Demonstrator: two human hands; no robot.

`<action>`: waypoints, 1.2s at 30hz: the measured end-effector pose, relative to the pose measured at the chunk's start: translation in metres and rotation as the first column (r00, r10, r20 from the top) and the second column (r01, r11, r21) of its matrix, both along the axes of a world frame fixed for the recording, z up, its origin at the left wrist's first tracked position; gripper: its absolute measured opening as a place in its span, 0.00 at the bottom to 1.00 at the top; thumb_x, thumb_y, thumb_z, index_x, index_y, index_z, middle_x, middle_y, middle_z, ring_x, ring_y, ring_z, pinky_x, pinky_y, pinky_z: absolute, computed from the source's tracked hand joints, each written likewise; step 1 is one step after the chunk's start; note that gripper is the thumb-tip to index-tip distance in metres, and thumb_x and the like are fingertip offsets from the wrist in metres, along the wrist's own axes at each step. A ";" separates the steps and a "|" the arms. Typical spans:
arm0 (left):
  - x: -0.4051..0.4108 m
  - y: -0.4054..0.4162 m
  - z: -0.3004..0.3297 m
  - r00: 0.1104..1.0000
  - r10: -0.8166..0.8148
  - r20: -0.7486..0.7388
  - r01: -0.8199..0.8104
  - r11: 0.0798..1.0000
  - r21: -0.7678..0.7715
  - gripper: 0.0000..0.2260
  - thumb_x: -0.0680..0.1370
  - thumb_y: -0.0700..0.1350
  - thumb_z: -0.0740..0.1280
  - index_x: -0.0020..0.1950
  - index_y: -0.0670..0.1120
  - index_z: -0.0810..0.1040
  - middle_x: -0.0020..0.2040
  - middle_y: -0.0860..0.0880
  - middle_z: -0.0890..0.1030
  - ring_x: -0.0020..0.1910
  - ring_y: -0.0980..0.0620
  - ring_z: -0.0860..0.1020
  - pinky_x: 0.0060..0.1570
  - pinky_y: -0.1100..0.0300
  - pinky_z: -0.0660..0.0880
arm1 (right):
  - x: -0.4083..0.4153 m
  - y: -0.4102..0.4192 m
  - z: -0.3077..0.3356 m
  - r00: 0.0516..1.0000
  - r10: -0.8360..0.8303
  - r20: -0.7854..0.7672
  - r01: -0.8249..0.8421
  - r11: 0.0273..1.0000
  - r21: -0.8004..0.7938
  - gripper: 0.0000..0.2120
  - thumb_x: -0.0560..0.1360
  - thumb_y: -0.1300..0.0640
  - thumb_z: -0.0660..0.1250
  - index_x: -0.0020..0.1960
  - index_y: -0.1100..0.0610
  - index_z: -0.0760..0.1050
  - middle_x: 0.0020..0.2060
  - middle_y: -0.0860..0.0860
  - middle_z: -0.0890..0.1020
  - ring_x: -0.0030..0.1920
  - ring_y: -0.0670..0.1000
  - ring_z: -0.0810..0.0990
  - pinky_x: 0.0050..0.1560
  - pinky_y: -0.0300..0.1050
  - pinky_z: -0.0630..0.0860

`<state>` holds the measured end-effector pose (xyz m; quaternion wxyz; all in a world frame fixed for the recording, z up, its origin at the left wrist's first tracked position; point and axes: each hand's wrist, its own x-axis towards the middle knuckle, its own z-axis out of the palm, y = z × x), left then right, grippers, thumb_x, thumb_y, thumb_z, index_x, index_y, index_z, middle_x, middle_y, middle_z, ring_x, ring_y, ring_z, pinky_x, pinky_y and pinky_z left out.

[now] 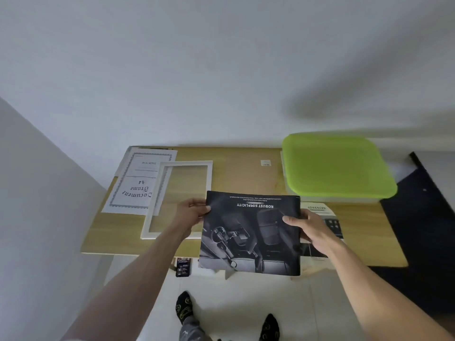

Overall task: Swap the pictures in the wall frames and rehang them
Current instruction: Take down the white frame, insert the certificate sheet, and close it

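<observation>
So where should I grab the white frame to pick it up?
Grip the frame by its long left rail, coming from the left. It lies flat on the table, open in the middle; the left hand hovers over its right side.

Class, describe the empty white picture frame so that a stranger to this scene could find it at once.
Start at the light wooden table against the white wall. On its left half lies the flat white rectangular picture frame, overlapping a bordered white certificate sheet. Unlike the papers around it, it is hollow, showing table wood through its middle.
</observation>
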<state>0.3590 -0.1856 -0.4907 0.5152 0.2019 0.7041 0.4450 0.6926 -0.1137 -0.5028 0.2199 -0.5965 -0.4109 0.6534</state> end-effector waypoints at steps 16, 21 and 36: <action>0.187 0.069 -0.052 0.987 -0.033 -0.157 0.014 0.993 -0.121 0.07 0.68 0.36 0.75 0.42 0.46 0.82 0.41 0.44 0.85 0.43 0.43 0.85 0.44 0.43 0.82 | 0.178 0.034 -0.019 0.923 -0.276 0.269 0.261 0.961 0.090 0.12 0.69 0.64 0.77 0.51 0.61 0.80 0.45 0.56 0.85 0.44 0.54 0.83 0.39 0.45 0.75; 0.215 0.089 -0.066 0.981 -0.086 -0.171 0.060 0.987 -0.149 0.08 0.70 0.36 0.74 0.47 0.45 0.82 0.42 0.44 0.85 0.44 0.44 0.85 0.46 0.46 0.82 | 0.198 0.055 -0.042 0.847 -0.274 0.456 0.222 0.961 0.164 0.14 0.70 0.61 0.76 0.54 0.59 0.78 0.46 0.54 0.84 0.43 0.54 0.83 0.45 0.50 0.80; 0.265 0.032 -0.100 -0.094 -0.622 -0.778 0.802 0.415 -0.429 0.32 0.80 0.60 0.59 0.78 0.41 0.61 0.80 0.43 0.55 0.79 0.42 0.52 0.76 0.45 0.57 | 0.192 0.028 -0.095 0.438 -0.027 0.898 -0.625 0.709 0.326 0.24 0.76 0.47 0.69 0.69 0.54 0.74 0.69 0.61 0.74 0.69 0.63 0.72 0.64 0.59 0.74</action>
